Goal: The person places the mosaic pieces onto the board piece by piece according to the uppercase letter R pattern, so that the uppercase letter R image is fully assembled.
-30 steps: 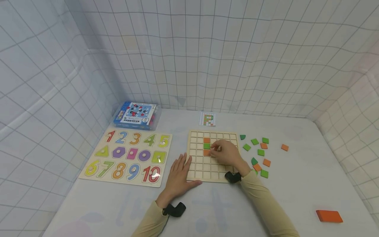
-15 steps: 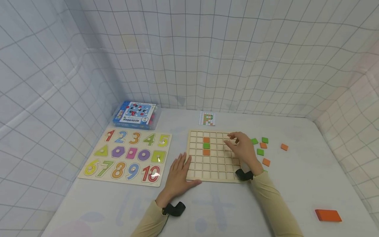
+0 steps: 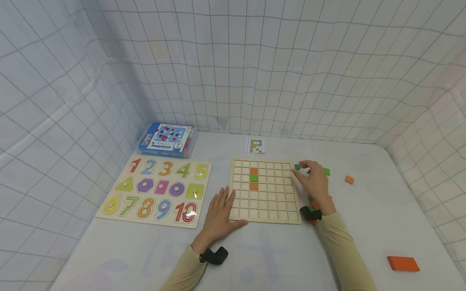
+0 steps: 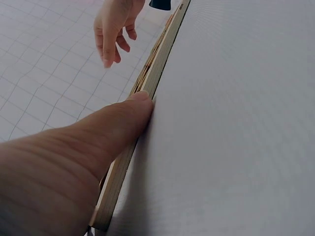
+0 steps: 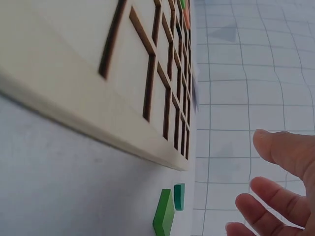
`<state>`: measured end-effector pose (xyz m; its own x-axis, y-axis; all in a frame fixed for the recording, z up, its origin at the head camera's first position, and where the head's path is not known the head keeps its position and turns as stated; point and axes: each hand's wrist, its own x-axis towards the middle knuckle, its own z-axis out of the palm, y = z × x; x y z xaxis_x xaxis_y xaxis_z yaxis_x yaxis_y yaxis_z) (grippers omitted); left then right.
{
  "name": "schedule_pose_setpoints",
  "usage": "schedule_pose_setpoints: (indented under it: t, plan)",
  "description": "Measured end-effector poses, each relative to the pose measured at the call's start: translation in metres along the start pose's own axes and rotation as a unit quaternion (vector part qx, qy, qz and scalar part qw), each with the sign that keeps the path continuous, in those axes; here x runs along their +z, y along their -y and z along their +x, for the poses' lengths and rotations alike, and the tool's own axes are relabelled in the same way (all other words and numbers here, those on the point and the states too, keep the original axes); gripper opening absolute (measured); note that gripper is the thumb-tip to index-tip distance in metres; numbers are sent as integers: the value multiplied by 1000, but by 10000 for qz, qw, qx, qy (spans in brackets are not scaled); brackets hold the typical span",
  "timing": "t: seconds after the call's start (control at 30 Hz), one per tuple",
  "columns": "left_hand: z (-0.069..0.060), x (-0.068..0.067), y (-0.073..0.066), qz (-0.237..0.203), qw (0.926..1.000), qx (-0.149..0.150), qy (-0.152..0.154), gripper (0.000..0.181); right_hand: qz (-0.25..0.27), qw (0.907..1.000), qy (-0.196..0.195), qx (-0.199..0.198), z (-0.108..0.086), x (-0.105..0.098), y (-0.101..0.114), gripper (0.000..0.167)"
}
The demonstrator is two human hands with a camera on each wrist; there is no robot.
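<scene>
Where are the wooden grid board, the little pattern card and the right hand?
Wooden grid board (image 3: 272,196): head view, bare middle cell.
Pattern card (image 3: 254,145): head view, printed centre.
Right hand (image 3: 315,182): head view, back of hand.

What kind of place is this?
Maybe a little puzzle-play booth, though I can't be sure: checked cloth hangs on three sides, and a number puzzle and wooden grid board lie on the table.

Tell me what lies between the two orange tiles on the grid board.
One green tile lies between the upper orange tile and the lower orange tile; the head view shows it.
</scene>
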<state>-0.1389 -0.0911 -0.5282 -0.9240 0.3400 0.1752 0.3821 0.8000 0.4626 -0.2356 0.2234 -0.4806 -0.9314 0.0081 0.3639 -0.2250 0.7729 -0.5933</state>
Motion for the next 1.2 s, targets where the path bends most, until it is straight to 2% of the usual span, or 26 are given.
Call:
schedule_pose_setpoints:
  t: [0.13,0.33,0.57,1.2]
  plan:
    - [0,0,0,9,10000,-23,21,99,-311,9976,318,532,-1,-3,-4,45]
    - [1,-1,0,19,10000,-38,19,99,-557,9925,692,842,-4,-9,-9,46]
    - [1,-1,0,-20,10000,-70,32,99,-640,9879,1026,973,-5,-12,-12,43]
    - [1,-1,-1,29,9999,-94,72,99,-857,9801,1408,1109,-6,-14,-15,36]
